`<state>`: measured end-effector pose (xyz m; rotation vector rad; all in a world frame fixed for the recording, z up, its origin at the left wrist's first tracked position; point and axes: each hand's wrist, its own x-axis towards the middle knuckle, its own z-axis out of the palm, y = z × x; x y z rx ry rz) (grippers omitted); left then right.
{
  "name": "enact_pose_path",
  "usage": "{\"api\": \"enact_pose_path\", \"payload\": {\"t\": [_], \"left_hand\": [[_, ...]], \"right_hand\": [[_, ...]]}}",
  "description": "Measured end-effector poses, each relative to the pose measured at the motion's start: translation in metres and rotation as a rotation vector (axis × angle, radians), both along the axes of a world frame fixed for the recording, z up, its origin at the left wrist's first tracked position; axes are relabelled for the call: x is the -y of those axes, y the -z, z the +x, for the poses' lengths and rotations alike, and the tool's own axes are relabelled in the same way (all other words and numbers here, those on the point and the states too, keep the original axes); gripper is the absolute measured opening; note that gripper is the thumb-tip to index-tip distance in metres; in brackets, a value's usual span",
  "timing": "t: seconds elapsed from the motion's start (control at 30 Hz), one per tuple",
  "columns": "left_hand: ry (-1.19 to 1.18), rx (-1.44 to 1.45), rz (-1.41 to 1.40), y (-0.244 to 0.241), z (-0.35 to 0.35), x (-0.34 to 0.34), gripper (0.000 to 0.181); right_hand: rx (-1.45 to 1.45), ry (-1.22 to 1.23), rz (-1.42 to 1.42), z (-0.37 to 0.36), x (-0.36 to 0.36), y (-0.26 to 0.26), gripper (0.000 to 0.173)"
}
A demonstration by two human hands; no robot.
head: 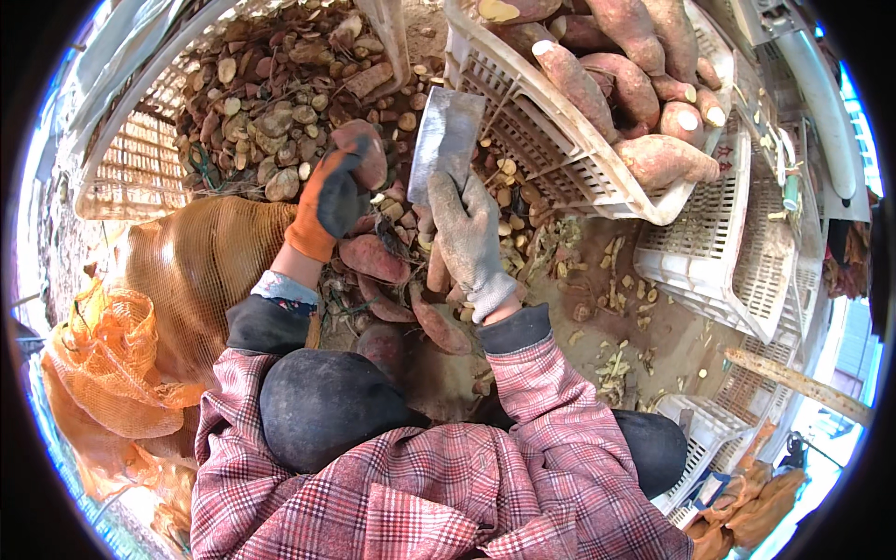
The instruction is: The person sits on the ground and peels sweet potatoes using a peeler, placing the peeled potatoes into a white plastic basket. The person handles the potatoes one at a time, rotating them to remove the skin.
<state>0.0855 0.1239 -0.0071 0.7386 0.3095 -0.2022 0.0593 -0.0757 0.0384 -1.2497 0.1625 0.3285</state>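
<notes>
In an orange and dark work glove, my left hand grips a reddish sweet potato. My right hand, in a dirty grey knit glove, is closed on a cleaver, whose broad metal blade points away from me, just right of the sweet potato and apart from it. The cleaver's handle is mostly hidden by the glove. Below and between my hands lie several whole sweet potatoes on a heap of cut ends and bits. Sweet potatoes with pale cut ends fill a white plastic crate at the upper right.
A crate of cut-off pieces stands at the upper left. Beside my left arm are a full mesh sack and crumpled orange netting. More white crates stand at the right. Scraps litter the floor. A rusty bar juts in at the right.
</notes>
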Motion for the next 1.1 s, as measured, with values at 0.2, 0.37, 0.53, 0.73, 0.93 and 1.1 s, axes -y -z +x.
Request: {"api": "enact_pose_path", "payload": {"t": [0.2,0.37,0.53,0.73,0.93,1.1], "left_hand": [[0.131,0.112,0.575,-0.001,-0.002,-0.003,0.056],[0.112,0.111,1.422,0.009,-0.005,-0.012,0.076],[0.26,0.324,1.508,-0.029,-0.02,0.009,0.076],[0.259,0.494,0.953,-0.048,-0.017,0.025,0.079],[0.162,0.296,1.565,-0.005,-0.009,-0.01,0.084],[0.206,0.385,1.647,-0.023,-0.017,-0.001,0.084]], "right_hand": [[0.865,0.089,-0.837,0.009,-0.001,-0.001,0.024],[0.807,-0.164,-1.201,0.0,-0.002,-0.011,0.026],[0.517,-0.478,-1.194,0.009,0.001,0.005,0.029],[0.233,-0.378,-0.946,0.006,0.012,0.065,0.026],[0.535,0.029,-0.701,0.001,0.0,0.012,0.019],[0.67,-0.215,-1.075,-0.003,-0.002,0.018,0.022]]}}
